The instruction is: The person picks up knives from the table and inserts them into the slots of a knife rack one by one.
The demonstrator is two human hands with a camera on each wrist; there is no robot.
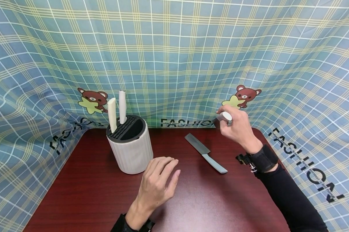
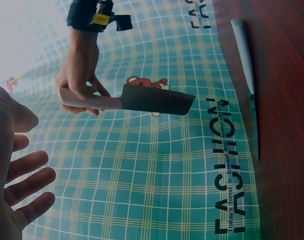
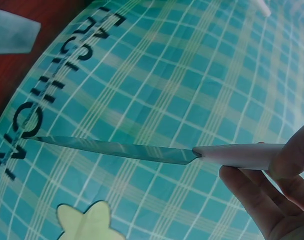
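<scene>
My right hand (image 1: pixel 239 129) grips a white-handled knife (image 1: pixel 225 117) raised above the table's back right. In the left wrist view its dark blade (image 2: pixel 157 100) looks broad and squarish; seen from the right wrist, it looks narrow. My left hand (image 1: pixel 157 182) hovers with its fingers relaxed, in front of a white ribbed knife block (image 1: pixel 132 158), holding nothing. Two knives stand in the block's slotted black top: one with a cream handle (image 1: pixel 112 112), another with a white handle (image 1: pixel 122 108). Between the hands, a knife with a pale blue handle (image 1: pixel 215 163) and a broad dark blade lies flat.
The dark red table (image 1: pixel 84 190) is closed in at the back and sides by a checked blue-green cloth (image 1: pixel 174 71) with bears and black lettering. The cloth stands close behind the raised knife and the block.
</scene>
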